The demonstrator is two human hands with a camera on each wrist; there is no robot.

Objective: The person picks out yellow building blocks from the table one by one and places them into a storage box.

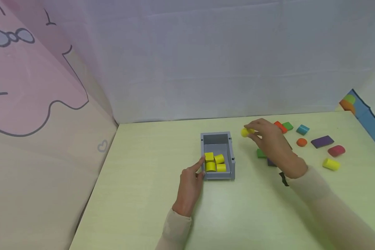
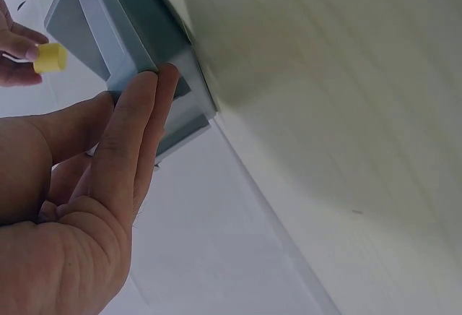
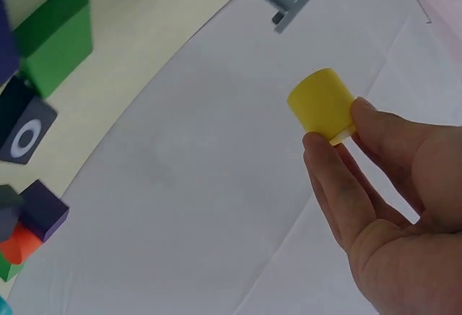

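A grey open-topped box stands on the table in the head view. Inside its near half lie a yellow cube and several yellow cylinders. My left hand holds the box at its near left corner, thumb and fingers against the wall. To the right of the box, above the table, my right hand pinches another yellow cylinder between thumb and fingertips. That cylinder also shows beyond the box in the left wrist view.
Loose blocks lie on the right of the table, among them a purple block, a blue one, an orange one, a red one and a yellow cylinder. A pale curtain hangs behind the table.
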